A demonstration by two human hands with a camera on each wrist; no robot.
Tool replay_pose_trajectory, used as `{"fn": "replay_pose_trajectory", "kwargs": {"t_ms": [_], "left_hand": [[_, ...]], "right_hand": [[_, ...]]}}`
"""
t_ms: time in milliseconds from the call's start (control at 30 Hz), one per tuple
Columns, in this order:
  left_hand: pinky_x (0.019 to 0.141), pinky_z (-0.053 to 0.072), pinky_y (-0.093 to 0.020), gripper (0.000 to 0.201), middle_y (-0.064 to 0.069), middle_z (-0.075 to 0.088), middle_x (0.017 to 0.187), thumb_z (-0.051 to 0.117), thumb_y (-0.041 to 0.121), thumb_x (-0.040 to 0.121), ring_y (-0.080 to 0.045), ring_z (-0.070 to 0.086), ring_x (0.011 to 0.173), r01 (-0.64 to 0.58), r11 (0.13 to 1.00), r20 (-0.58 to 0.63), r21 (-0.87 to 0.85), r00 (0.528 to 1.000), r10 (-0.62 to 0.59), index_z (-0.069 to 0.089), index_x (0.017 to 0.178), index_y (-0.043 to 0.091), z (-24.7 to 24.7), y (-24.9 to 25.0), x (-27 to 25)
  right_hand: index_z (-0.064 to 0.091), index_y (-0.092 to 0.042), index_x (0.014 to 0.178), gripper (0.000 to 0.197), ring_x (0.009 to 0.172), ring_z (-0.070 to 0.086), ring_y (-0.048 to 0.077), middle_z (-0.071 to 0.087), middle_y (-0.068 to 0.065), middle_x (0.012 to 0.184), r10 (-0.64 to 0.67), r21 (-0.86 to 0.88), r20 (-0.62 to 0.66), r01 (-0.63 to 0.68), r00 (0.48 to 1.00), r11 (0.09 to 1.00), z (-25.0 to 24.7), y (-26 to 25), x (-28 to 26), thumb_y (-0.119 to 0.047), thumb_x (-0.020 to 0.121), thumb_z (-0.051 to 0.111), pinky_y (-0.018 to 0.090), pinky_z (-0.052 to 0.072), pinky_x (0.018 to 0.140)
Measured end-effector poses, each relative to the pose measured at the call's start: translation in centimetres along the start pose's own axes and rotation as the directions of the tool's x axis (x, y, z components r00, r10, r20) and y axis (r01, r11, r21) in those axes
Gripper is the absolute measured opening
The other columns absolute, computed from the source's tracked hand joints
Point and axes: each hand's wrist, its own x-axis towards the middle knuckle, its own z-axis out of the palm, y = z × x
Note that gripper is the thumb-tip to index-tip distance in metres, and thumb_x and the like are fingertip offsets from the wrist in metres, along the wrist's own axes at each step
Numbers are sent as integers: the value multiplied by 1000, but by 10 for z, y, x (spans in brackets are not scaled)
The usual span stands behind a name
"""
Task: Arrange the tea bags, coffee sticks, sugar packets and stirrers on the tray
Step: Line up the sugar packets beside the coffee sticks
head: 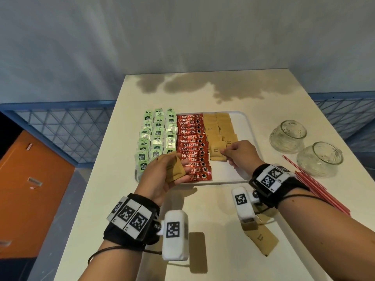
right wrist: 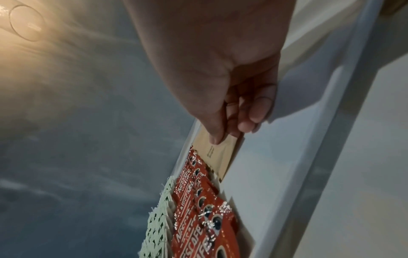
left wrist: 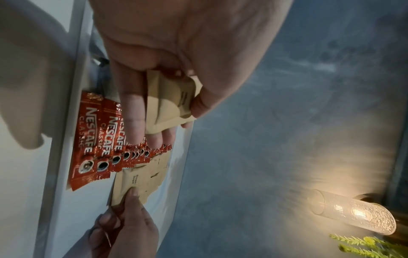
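While left hand (head: 160, 175) grips spare packets (head: 175, 171), right hand (head: 241, 152) pinches sugar packet (head: 218, 153)

The scene is viewed from above by the head camera, angled forward and down over the table (head: 203, 209) and tray (head: 229, 175). The wrist views are taken close in, along each palm from beneath, tilted sideways. The red coffee sticks (left wrist: 97, 139) are shared by all three views; the background is apparently wall.
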Motion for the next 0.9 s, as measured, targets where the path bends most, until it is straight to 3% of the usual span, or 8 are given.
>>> {"fn": "replay_pose_trajectory", "kwargs": {"t_ms": [200,300,400,500,600,667,767,900], "left_hand": [[76,59,-40,43,-18,74,104,35,36,105,-28,71,90,82,992,33,-94,996,-79,64,116,7,-1,0,4],[78,59,-40,47,-19,73,107,32,38,105,-28,71,91,96,990,55,-107,994,-91,64,118,7,0,0,4],[78,59,-39,39,-19,73,108,42,35,103,-28,72,93,72,994,70,-81,995,-67,64,117,6,0,0,5],[83,58,-39,28,-18,73,107,57,19,95,-28,72,99,30,999,82,-42,996,-26,62,118,3,0,-1,5],[90,57,-41,28,-12,74,107,62,20,90,-25,70,104,-28,999,91,26,996,26,66,114,6,0,-3,3],[93,53,-39,33,-6,75,106,68,28,79,-23,69,105,-83,993,86,80,993,76,72,108,13,2,-5,2],[83,52,-30,31,1,77,100,70,32,77,-16,70,97,-131,983,90,127,989,120,75,105,21,9,-7,0],[88,51,-36,27,-3,76,103,71,38,75,-22,69,103,-116,975,151,191,985,88,78,99,28,22,-12,-5]], "right_hand": [[66,7,76,30,56,55,25,64,17,63,-38,-74,-37,36,999,997,3,-2,6,-21,82,77,38,47,61],[64,2,72,33,57,59,25,69,18,68,-75,-188,-55,64,996,980,4,-3,9,-27,80,78,40,53,63],[60,-6,70,31,54,58,23,68,15,65,-102,-277,-48,85,994,957,2,-6,6,-30,82,76,36,52,54],[54,-9,74,30,48,48,21,57,14,60,-49,-79,-29,47,998,996,0,-5,1,-24,81,79,29,40,43],[51,-10,76,32,48,42,20,51,9,56,-27,91,41,24,999,996,-4,-9,-12,-23,81,80,31,36,46],[55,-2,84,33,50,44,17,54,9,63,-90,89,142,78,986,993,-7,-18,-29,-25,81,79,33,43,51],[67,-6,99,37,70,62,20,67,8,88,-188,16,363,195,913,981,-8,-35,-58,-32,77,79,30,56,68],[72,-16,104,36,96,69,21,74,2,102,-224,17,553,258,802,966,4,-44,-80,-24,71,85,33,55,88]]}}
